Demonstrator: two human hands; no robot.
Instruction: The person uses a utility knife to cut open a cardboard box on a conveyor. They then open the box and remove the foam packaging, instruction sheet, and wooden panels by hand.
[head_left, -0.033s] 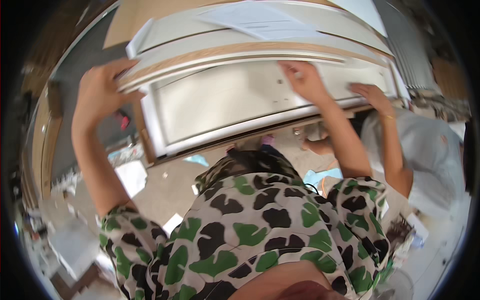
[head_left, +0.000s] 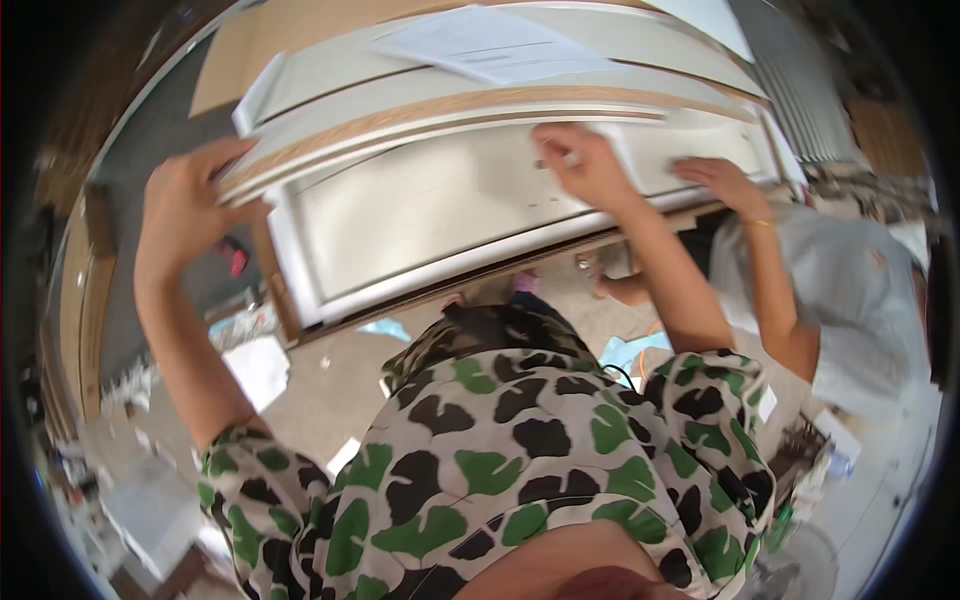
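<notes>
A long white board with a wood-coloured edge [head_left: 430, 103] lies across a shallow white frame or box [head_left: 420, 205] in front of me. My left hand [head_left: 190, 205] grips the board's left end, with the thumb beneath and the fingers over the top. My right hand [head_left: 590, 170] is at the board's lower edge, right of the middle. Its fingertips are curled together, and motion blur hides what they hold, if anything. At the right, a co-worker's hand [head_left: 720, 183] reaches over the frame's near side with its fingers stretched out.
Printed paper sheets [head_left: 490, 45] lie on white panels behind the board. The co-worker's grey clothing [head_left: 840, 300] is close on my right. Below are the floor [head_left: 350, 375], a light blue scrap [head_left: 630, 350] and white paper [head_left: 255, 370]. Cardboard [head_left: 90, 290] stands at the left.
The whole view has shifted slightly, so the board, frame and hands appear a little farther left. Both hands keep nearly the same places along the board.
</notes>
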